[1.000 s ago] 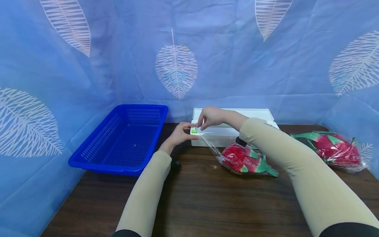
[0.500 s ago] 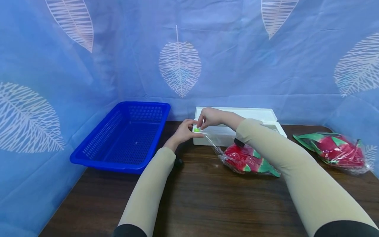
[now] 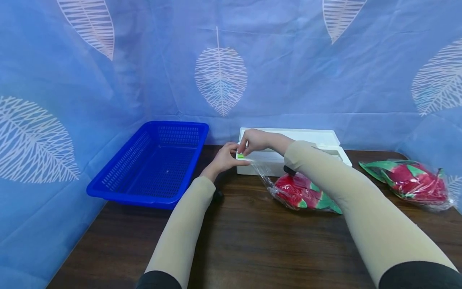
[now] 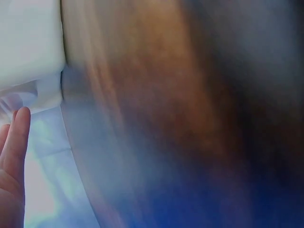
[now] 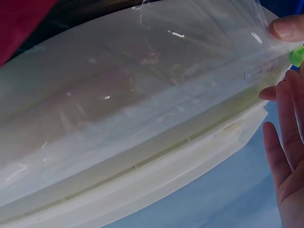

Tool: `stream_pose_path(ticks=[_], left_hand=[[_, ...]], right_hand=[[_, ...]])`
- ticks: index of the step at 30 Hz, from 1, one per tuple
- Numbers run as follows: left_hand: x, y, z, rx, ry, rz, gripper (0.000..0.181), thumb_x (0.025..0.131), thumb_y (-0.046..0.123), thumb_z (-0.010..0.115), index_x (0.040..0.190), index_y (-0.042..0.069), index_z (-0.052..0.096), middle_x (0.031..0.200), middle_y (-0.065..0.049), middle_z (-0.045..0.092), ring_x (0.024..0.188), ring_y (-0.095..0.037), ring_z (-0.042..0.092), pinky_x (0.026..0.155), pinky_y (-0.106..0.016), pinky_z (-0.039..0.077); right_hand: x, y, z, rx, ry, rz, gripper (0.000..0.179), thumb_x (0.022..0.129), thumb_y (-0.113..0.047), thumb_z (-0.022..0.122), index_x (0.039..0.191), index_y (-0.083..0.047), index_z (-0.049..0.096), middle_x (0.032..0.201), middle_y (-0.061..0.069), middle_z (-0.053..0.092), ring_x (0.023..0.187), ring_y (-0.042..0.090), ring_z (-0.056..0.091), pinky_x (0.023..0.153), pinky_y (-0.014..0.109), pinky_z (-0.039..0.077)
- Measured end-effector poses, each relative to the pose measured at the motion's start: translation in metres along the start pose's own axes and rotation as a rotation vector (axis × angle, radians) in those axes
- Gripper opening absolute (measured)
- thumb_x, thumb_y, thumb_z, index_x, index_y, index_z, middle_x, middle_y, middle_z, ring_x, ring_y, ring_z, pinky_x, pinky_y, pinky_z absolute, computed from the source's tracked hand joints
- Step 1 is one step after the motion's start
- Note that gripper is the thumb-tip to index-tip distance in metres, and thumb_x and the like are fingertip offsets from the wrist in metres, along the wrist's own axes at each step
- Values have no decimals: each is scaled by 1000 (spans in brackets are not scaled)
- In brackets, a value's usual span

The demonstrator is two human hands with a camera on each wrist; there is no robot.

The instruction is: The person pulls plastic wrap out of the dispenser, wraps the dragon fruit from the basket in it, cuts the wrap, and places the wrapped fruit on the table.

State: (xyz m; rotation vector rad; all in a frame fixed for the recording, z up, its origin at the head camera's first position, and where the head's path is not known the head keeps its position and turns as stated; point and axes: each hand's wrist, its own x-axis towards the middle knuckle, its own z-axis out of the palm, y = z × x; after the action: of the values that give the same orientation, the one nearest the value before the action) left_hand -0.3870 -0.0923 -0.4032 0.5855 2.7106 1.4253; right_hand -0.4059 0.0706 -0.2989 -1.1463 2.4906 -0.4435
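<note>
A long white cling film dispenser (image 3: 249,169) stands at the back of the table with its lid (image 3: 314,137) raised. My left hand (image 3: 224,157) holds its left end, thumb in front and fingers behind. My right hand (image 3: 255,141) reaches across and pinches the small green slide cutter (image 3: 240,156), close to the left fingertips. From the dispenser's front edge, clear film (image 3: 264,172) stretches down to a red and green dragon fruit-shaped thing (image 3: 297,192) below my right forearm. In the right wrist view, film (image 5: 142,71) covers the dispenser's top and the green slide cutter (image 5: 297,57) shows at the edge.
A blue perforated basket (image 3: 172,198) stands left of my left arm. A second dragon fruit-shaped thing (image 3: 415,182), wrapped in clear film, lies at the right on the dark wooden table (image 3: 281,249). Blue leaf-patterned cloth (image 3: 274,72) hangs behind and at the sides.
The whole head view has shifted a little, with things slightly higher and further right. Both hands stay at the dispenser's left end; the right hand keeps its pinch on the slide cutter.
</note>
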Motion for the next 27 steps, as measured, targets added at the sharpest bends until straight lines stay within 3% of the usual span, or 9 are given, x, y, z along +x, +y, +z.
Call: stream_pose_path(ticks=[12, 27], left_hand=[[1, 3, 5, -23, -5, -5, 43, 76, 35, 84, 112, 18, 69, 129, -5, 51, 115, -25, 55, 91, -41, 50], [0, 2, -2, -34, -1, -33, 51, 75, 31, 86, 120, 17, 69, 128, -6, 52, 114, -25, 52, 94, -40, 48]], right_hand=[[-2, 0, 3, 13, 7, 16, 10, 85, 0, 73, 94, 1, 77, 90, 9, 73, 81, 20, 64, 74, 33, 53], [-8, 5, -3, 13, -60, 146, 8, 85, 1, 73, 91, -4, 77, 95, 7, 72, 90, 23, 65, 82, 36, 53]])
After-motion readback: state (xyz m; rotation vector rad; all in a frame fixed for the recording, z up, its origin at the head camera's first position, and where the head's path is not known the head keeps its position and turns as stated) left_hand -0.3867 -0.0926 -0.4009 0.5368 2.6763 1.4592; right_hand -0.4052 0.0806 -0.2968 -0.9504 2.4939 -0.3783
